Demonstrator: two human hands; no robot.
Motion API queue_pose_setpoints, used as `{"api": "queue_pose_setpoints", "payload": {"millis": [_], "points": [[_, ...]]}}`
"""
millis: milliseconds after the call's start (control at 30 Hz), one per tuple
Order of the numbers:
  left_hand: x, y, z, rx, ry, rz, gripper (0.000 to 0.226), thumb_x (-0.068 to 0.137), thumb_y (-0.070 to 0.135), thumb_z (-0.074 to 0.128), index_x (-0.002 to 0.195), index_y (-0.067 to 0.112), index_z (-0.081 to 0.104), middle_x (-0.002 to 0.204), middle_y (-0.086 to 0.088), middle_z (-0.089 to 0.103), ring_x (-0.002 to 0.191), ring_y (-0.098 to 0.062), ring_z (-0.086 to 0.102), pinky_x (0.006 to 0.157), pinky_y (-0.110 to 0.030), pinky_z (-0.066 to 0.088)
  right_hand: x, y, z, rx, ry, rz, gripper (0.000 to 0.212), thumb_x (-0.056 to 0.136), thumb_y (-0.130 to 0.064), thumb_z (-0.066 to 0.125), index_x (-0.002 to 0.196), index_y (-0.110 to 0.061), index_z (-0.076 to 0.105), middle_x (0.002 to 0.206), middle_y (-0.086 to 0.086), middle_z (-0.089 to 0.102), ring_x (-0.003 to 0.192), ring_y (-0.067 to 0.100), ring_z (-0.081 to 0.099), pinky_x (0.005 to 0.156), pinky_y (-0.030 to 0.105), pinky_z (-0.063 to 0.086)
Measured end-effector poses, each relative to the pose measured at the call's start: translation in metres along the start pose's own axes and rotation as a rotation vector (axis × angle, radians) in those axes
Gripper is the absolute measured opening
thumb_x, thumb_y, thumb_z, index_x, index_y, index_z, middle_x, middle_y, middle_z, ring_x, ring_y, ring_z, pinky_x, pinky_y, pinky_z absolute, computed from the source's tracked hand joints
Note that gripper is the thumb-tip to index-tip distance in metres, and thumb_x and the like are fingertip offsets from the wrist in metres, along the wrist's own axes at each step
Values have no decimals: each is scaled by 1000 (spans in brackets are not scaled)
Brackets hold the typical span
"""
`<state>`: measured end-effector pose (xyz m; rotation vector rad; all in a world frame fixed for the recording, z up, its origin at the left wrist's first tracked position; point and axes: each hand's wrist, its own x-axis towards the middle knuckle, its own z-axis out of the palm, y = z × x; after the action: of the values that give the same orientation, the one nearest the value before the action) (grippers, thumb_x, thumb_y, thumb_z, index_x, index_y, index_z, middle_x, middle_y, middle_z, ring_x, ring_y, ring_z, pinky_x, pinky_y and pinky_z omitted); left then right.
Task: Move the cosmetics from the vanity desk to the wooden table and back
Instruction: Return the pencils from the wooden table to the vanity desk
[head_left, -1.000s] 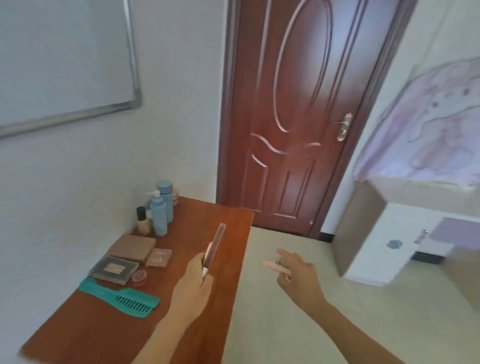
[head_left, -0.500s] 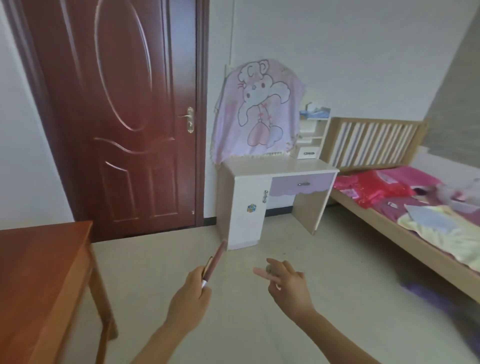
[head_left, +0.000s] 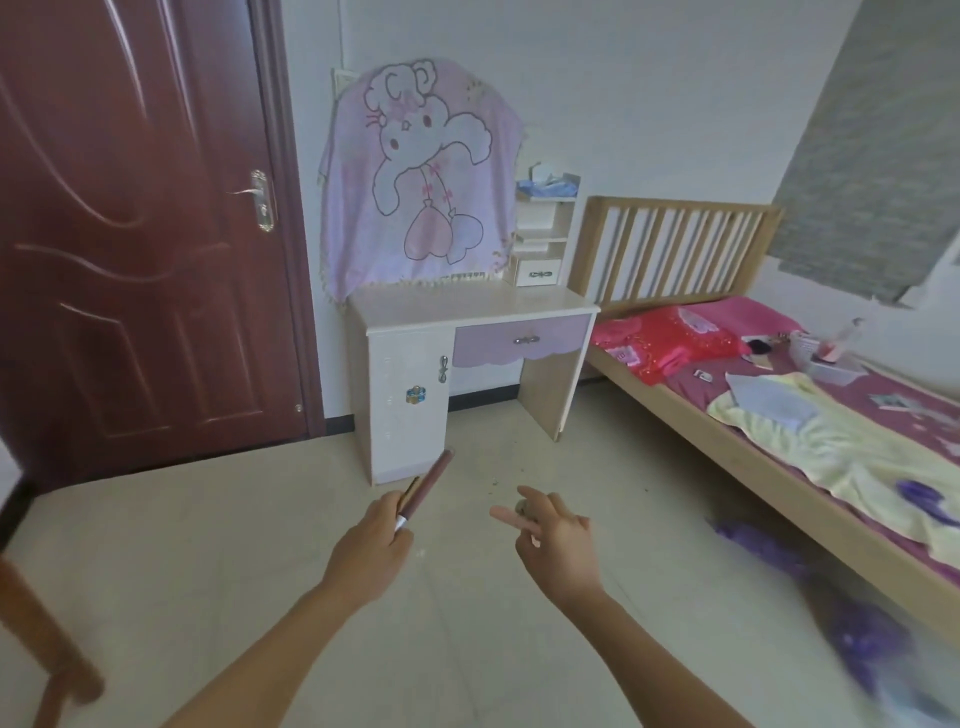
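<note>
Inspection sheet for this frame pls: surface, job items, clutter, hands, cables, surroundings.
Surface: vanity desk, top holds only a small shelf unit at its back right; wooden table, only a leg in view, lower left.
Job's things: slim brown case, held in mid-air; small round item, too small to identify.
Clutter: papers, a box and bedding on the bed; blurred purple thing on the floor.
Hands: left hand grips the slim brown case; right hand appears to pinch the small round item.
Cables: nothing seen.
Surroundings: closed door; cartoon cloth hanging behind the desk.
</note>
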<state>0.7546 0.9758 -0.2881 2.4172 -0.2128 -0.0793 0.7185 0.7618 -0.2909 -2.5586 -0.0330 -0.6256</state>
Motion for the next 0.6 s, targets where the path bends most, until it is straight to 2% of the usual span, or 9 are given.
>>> {"api": "queue_pose_setpoints", "payload": {"millis": [167, 233, 333, 433, 500, 600], "points": [[86, 9, 13, -27, 41, 27, 30, 90, 12, 40, 120, 17, 40, 106, -3, 51, 76, -27, 53, 65, -33, 39, 78, 38, 18, -47, 53, -79, 50, 62, -4, 50, 110, -11, 63, 85, -1, 65, 78, 23, 65, 66, 33, 39], [122, 15, 14, -53, 59, 24, 29, 89, 11, 39, 118, 17, 40, 100, -2, 49, 71, -24, 51, 60, -32, 36, 115, 52, 24, -71, 49, -77, 50, 62, -6, 48, 109, -11, 64, 86, 1, 66, 77, 24, 66, 66, 33, 40], [177, 20, 15, -82, 73, 5, 30, 89, 10, 39, 118, 18, 41, 91, 1, 46, 63, -17, 46, 55, -29, 32, 171, 73, 32, -122, 59, -125, 49, 54, -7, 50, 100, -15, 64, 77, -5, 65, 67, 17, 66, 59, 26, 38], [232, 28, 17, -101, 102, -11, 30, 90, 11, 39, 119, 17, 40, 90, 0, 46, 67, -20, 47, 59, -30, 33, 220, 95, 40, -101, 49, -104, 50, 60, -7, 50, 107, -16, 63, 85, -6, 65, 77, 17, 65, 66, 29, 35], [260, 32, 26, -98, 74, -34, 30, 90, 11, 38, 119, 18, 40, 90, 0, 46, 65, -18, 46, 57, -30, 32, 240, 113, 50, -94, 21, -46, 48, 67, -6, 51, 113, -14, 61, 92, -2, 65, 85, 21, 63, 72, 31, 33], [296, 33, 52, -76, 7, -71, 28, 90, 11, 37, 117, 16, 40, 94, -1, 48, 65, -16, 46, 57, -29, 33, 263, 145, 69, -97, 10, -28, 48, 62, 2, 63, 107, -14, 64, 84, -3, 65, 74, 20, 65, 68, 29, 35]]}}
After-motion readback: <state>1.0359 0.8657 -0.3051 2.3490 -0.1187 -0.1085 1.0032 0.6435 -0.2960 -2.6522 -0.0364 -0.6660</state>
